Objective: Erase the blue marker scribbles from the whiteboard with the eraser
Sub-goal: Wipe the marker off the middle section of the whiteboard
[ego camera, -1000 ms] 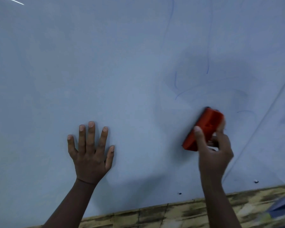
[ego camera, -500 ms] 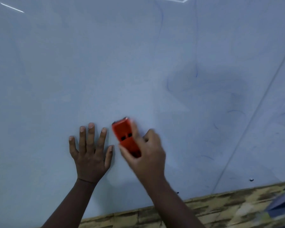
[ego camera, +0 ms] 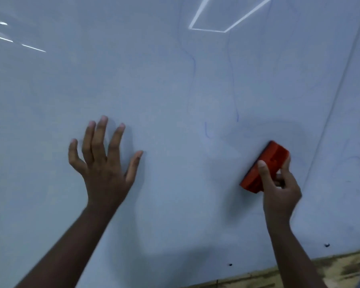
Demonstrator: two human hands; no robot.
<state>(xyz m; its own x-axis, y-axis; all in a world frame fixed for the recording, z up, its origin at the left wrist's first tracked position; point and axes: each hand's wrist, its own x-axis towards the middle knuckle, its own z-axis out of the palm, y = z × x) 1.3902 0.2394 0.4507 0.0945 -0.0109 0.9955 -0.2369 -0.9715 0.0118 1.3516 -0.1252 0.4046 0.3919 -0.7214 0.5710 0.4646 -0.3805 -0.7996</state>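
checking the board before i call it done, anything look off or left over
Yes: thin blue marker lines still run down the whiteboard above the red eraser, which the right hand grips. The left hand is spread open by the board. Two small dark specks sit near the bottom edge. Nothing looks damaged.
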